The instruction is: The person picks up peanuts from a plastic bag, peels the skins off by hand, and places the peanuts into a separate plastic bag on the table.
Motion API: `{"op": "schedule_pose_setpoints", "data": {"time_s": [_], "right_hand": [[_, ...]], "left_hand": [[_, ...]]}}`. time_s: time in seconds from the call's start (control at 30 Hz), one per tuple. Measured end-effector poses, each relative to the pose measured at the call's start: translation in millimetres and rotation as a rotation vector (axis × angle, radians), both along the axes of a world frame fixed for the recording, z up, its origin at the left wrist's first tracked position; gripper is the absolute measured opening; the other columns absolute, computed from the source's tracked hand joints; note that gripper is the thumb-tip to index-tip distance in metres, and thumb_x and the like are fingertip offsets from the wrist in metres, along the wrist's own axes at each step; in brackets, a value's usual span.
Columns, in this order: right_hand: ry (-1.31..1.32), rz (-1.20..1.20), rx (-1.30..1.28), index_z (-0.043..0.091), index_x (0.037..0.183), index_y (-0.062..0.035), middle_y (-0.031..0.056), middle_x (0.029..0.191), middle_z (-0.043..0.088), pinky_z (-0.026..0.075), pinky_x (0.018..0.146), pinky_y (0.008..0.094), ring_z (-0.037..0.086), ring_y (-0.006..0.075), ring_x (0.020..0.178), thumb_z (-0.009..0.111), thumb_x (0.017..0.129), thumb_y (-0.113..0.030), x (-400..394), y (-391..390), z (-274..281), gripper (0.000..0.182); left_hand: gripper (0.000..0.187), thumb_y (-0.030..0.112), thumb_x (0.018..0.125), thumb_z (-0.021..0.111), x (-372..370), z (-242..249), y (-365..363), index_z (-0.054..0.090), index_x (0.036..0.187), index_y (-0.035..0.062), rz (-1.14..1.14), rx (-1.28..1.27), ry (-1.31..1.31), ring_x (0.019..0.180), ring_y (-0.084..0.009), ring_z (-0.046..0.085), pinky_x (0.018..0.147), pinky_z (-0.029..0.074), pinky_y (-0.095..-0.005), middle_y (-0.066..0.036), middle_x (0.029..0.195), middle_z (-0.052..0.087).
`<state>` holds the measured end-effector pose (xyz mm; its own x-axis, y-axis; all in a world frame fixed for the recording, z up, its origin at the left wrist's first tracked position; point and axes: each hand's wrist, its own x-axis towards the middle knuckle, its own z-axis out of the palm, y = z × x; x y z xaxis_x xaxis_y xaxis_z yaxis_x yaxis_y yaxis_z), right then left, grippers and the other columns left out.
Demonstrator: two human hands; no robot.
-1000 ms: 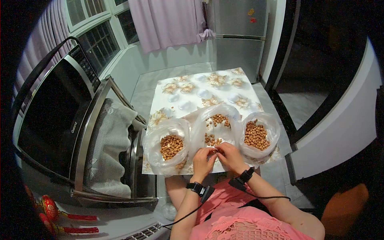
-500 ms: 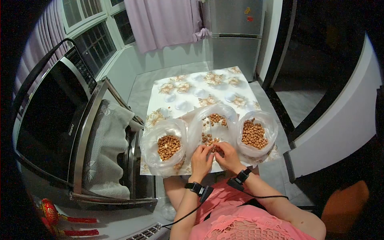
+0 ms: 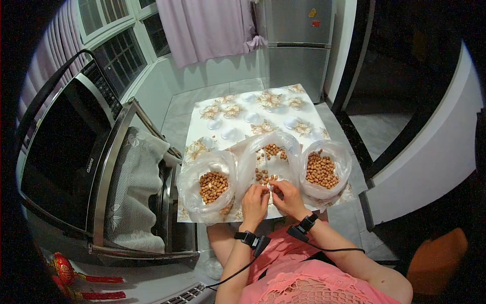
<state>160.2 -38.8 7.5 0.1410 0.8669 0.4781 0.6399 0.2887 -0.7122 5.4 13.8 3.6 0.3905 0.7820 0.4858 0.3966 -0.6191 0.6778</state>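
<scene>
My left hand and my right hand meet at the near edge of the middle plastic bag. On both, thumb and fingers are bent into a pinch, with the fingertips nearly touching. Whatever is between them is too small to make out. Just beyond the fingertips lie loose brown peanuts in that bag, with another small group farther back. To the left, a clear plastic bag holds a pile of peanuts. A similar bag on the right holds a larger pile.
The bags stand along the near side of a table with a flowered cloth. A microwave on a metal rack is at the left, a fridge at the back. Cables run from the wristbands.
Both hands stay in nearly the same place. The fingertips have shifted slightly, and the brown peanuts seen between them before are now mostly out of sight.
</scene>
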Motion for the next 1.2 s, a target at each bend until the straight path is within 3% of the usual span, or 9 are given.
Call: {"op": "schedule_pose_setpoints", "data": {"time_s": [0.6, 0.97, 1.2], "right_hand": [[-0.061, 0.007, 0.038, 0.064, 0.117, -0.0002, 0.0173, 0.097, 0.067, 0.053, 0.083, 0.0450, 0.065, 0.0361, 0.091, 0.066, 0.082, -0.003, -0.4, -0.9, 4.6, 0.036], [-0.056, 0.014, 0.154, 0.066, 0.114, -0.0010, 0.0166, 0.100, 0.067, 0.050, 0.087, 0.0447, 0.064, 0.0359, 0.097, 0.068, 0.084, -0.003, 0.1, -2.6, 7.6, 0.031], [-0.092, -0.004, 0.092, 0.065, 0.117, -0.0009, 0.0151, 0.094, 0.066, 0.049, 0.087, 0.0441, 0.063, 0.0346, 0.091, 0.066, 0.081, -0.003, -0.8, -2.7, 7.1, 0.036]], "left_hand": [[0.018, 0.007, 0.082, 0.073, -1.7, 5.2, -0.5, 0.068, 0.099, 0.0044, -0.044, -0.025, -0.047, 0.082, -0.0295, 0.066, 0.076, 0.053, -0.0393, -0.012, 0.091, 0.068], [0.014, 0.007, 0.085, 0.070, -2.3, 4.3, -0.9, 0.067, 0.099, 0.0034, -0.057, -0.022, -0.051, 0.083, -0.0326, 0.065, 0.077, 0.052, -0.0412, -0.013, 0.092, 0.067], [0.015, 0.007, 0.087, 0.069, -1.4, 2.8, -1.4, 0.066, 0.101, 0.0027, -0.035, -0.025, -0.056, 0.086, -0.0326, 0.066, 0.078, 0.052, -0.0415, -0.014, 0.094, 0.068]]}}
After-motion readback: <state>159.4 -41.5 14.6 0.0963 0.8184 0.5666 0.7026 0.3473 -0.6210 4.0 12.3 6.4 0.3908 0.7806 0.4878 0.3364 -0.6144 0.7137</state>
